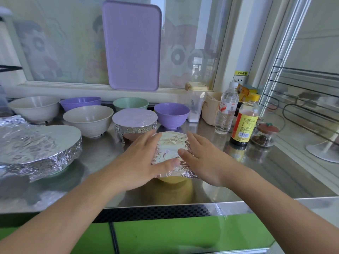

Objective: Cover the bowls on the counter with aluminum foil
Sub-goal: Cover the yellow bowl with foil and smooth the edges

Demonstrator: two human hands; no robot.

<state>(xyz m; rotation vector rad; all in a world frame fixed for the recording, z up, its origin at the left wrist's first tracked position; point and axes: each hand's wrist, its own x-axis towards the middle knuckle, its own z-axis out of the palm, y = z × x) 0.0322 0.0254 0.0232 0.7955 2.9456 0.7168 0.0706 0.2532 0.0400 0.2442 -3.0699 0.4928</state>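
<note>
A yellow bowl stands at the front of the steel counter with a crumpled foil sheet over its top. My left hand presses the foil's left side with straight fingers, thumb lying across its near edge. My right hand presses the right side the same way. Behind it stands a foil-covered pink bowl. A larger foil-covered dish sits at the left. Bare bowls stand behind: two beige, two purple, one green.
A lilac tray leans on the window. At the right stand a water bottle, a sauce bottle, a small spice jar, a beige container and a clear canister. Loose foil lies far left.
</note>
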